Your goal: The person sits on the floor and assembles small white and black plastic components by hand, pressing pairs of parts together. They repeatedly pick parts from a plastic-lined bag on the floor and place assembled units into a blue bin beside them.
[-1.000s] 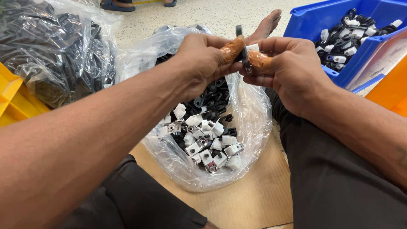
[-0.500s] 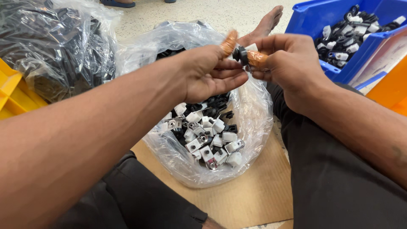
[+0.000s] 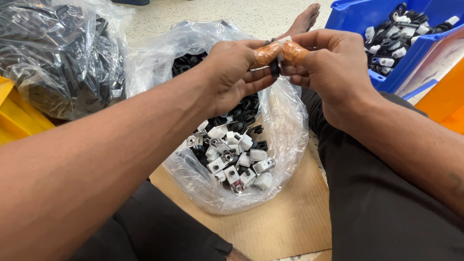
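from the head view, the left hand (image 3: 232, 77) and right hand (image 3: 333, 67) meet above the clear bag (image 3: 290, 145), taped thumbs pinching a small black clip (image 3: 275, 67) between them, which looks light, stiff, and best gripped by its edges.

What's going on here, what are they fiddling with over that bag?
A person sits on the floor, both hands raised over an open clear bag of small black and white clips. The left hand and right hand, thumbs wrapped in orange tape, pinch one small black piece between them. A blue bin at the right holds more such parts, and a bag of black parts lies at the left. Cardboard lies beneath.
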Action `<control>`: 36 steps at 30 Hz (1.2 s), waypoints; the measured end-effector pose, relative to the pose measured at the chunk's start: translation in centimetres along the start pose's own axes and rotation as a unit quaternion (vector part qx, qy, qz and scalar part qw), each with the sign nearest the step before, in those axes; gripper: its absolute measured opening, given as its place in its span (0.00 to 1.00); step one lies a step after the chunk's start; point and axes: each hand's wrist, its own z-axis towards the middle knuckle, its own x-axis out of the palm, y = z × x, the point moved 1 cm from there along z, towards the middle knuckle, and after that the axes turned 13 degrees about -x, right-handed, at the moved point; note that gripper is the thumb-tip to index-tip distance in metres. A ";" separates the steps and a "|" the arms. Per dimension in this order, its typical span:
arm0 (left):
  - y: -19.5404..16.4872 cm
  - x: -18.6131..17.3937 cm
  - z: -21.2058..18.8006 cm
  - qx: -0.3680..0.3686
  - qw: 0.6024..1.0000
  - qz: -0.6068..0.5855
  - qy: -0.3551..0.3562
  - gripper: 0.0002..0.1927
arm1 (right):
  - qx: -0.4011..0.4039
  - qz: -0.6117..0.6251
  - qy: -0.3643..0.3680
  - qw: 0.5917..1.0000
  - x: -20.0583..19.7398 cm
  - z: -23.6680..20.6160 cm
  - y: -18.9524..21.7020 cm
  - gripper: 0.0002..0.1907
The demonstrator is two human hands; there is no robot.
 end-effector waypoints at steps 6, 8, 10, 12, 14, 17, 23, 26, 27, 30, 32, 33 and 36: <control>1.2 -1.3 0.8 0.009 0.997 -0.079 0.023 0.21 | 0.037 0.058 0.045 0.997 0.2 -0.2 -0.1 0.10; 1.2 -1.4 0.9 0.027 0.994 -0.097 0.044 0.22 | 0.038 0.072 0.051 0.995 0.2 -0.3 -0.1 0.10; 1.2 -1.5 0.9 0.031 0.991 -0.114 0.065 0.22 | 0.047 0.095 0.058 0.993 0.2 -0.3 -0.3 0.10; 1.0 -1.4 0.6 0.033 0.990 -0.116 0.076 0.22 | 0.062 0.146 0.044 0.986 0.3 -0.2 -0.6 0.11; 0.8 -1.2 -0.1 0.031 0.991 -0.105 0.075 0.21 | 0.099 0.195 0.028 0.975 0.1 0.1 -0.9 0.13; 0.0 -1.0 -1.4 0.016 0.991 -0.062 0.120 0.18 | 0.167 0.258 0.005 0.952 -0.3 0.5 -1.3 0.16; -0.3 0.5 -1.8 -0.101 0.994 0.032 0.031 0.19 | 0.161 0.195 0.027 0.967 -0.5 0.7 -1.1 0.17; -0.7 0.9 -0.8 -0.108 0.991 -0.063 0.056 0.15 | 0.174 0.211 0.007 0.962 -0.5 0.6 -0.7 0.15; -0.6 1.0 -0.4 -0.099 0.991 -0.074 0.052 0.14 | 0.187 0.214 -0.008 0.959 -0.6 0.5 -0.5 0.15; -0.3 1.4 0.2 -0.076 0.993 -0.086 0.029 0.13 | 0.178 0.197 0.013 0.964 -0.8 0.3 -0.4 0.13; -0.1 2.1 0.4 -0.059 0.995 -0.082 0.007 0.14 | 0.155 0.181 0.026 0.971 -0.9 0.3 -0.5 0.12; -0.1 2.4 0.3 -0.058 0.995 -0.086 0.007 0.13 | 0.142 0.178 0.020 0.973 -1.0 0.4 -0.6 0.12; -0.3 2.9 -0.1 -0.067 0.995 -0.073 -0.028 0.14 | 0.143 0.152 -0.002 0.978 -1.0 0.7 -1.2 0.14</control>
